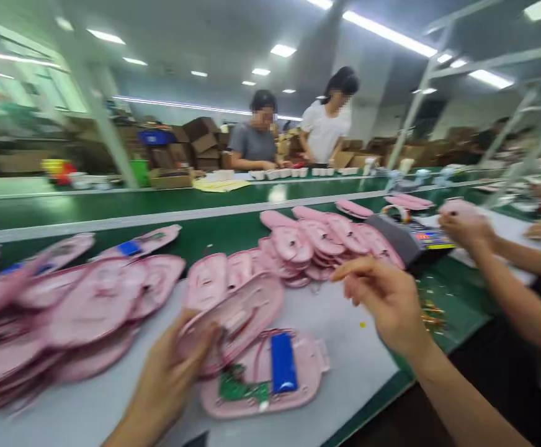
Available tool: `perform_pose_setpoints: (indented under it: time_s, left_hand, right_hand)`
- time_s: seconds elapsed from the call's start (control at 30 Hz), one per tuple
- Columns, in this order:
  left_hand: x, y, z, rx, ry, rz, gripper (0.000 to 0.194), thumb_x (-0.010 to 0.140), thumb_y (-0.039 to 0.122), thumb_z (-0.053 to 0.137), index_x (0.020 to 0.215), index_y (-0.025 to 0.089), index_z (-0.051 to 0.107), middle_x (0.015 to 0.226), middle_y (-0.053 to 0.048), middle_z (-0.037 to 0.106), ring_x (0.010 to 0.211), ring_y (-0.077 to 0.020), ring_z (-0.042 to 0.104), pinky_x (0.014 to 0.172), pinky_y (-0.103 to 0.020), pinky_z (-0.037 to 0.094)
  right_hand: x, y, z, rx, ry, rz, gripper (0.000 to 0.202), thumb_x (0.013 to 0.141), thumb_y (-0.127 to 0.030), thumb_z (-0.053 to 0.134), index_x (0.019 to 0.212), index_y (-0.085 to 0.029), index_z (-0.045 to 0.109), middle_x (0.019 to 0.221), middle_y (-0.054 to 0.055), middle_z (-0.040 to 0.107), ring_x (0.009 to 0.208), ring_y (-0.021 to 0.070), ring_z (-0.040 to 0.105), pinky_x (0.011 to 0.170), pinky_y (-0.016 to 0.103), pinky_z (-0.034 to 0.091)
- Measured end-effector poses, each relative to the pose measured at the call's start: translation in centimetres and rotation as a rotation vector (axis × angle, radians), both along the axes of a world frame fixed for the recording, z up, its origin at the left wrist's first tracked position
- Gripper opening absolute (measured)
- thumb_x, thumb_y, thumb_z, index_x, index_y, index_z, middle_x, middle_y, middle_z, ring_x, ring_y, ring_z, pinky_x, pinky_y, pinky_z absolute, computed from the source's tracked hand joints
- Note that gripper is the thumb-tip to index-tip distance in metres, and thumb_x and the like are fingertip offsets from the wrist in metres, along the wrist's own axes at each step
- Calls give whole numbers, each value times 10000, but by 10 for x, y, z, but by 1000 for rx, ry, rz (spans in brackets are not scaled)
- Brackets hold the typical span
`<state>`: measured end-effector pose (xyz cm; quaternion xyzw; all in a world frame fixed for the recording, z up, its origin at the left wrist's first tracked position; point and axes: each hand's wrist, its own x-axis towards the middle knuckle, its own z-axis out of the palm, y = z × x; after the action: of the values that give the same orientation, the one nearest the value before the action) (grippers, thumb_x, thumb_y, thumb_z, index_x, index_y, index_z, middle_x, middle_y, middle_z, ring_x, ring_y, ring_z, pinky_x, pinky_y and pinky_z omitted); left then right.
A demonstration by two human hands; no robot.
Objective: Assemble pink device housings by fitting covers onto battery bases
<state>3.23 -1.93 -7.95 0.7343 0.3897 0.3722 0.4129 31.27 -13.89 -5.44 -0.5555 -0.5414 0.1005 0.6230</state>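
Note:
My left hand (170,366) grips a pink oval shell (256,301), tilted, with its inner side showing. Under and beside it lies a second pink shell (305,360) with a blue battery (283,363), a green circuit board (242,388) and thin wires. My right hand (382,298) is raised over the white sheet (345,347), right of the held shell. Its fingers are curled with the index finger reaching left, apart from the thumb, and nothing shows between them.
Stacked pink shells (98,304) lie at the left, more shells (317,239) at the centre back. A dark grey box (398,236) and small metal parts (432,310) are at the right. A co-worker's hands (468,226) hold a pink shell. Two people stand beyond the bench.

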Motion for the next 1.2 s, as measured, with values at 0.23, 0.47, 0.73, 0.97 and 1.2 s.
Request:
perform_pose_setpoints:
  time_s: [0.23, 0.47, 0.73, 0.97, 1.2]
  left_hand:
    - [-6, -8, -20, -364, -481, -49, 352, 832, 357, 630, 1129, 188, 543, 947, -11, 619, 807, -162, 566, 726, -233, 461]
    - [-2, -14, -23, -424, -649, -58, 249, 822, 304, 585, 1033, 172, 577, 946, -15, 596, 870, -152, 536, 801, -231, 450]
    - [-4, -21, -22, -374, -651, -80, 258, 834, 321, 549, 1048, 177, 557, 918, -18, 590, 821, -153, 538, 768, -236, 453]
    - [-6, -27, -25, -461, -703, -118, 259, 844, 322, 539, 1078, 211, 535, 887, -2, 551, 774, -136, 523, 670, -209, 438]
    - [-12, -27, -29, -306, -603, -83, 255, 908, 298, 463, 1122, 181, 539, 969, -30, 589, 890, -174, 556, 802, -260, 459]
  right_hand:
    - [-123, 69, -16, 67, -1018, 435, 229, 925, -101, 365, 937, -148, 589, 944, 81, 652, 786, 184, 531, 694, 308, 442]
    - [-124, 56, -28, -36, -857, 459, 158, 941, -148, 385, 900, -175, 535, 855, 59, 610, 784, 178, 521, 709, 299, 402]
    - [-144, 48, -37, -268, -469, 341, 147, 921, -242, 518, 790, -198, 568, 766, -2, 579, 714, 143, 528, 643, 266, 360]
    - [-165, 49, -45, -250, -528, 122, 152, 866, -256, 599, 724, -206, 616, 758, 5, 581, 687, 153, 540, 627, 286, 344]
    - [-141, 57, -42, -442, -354, -92, 414, 619, -512, 791, 574, -197, 526, 573, -16, 561, 516, 140, 486, 511, 266, 336]
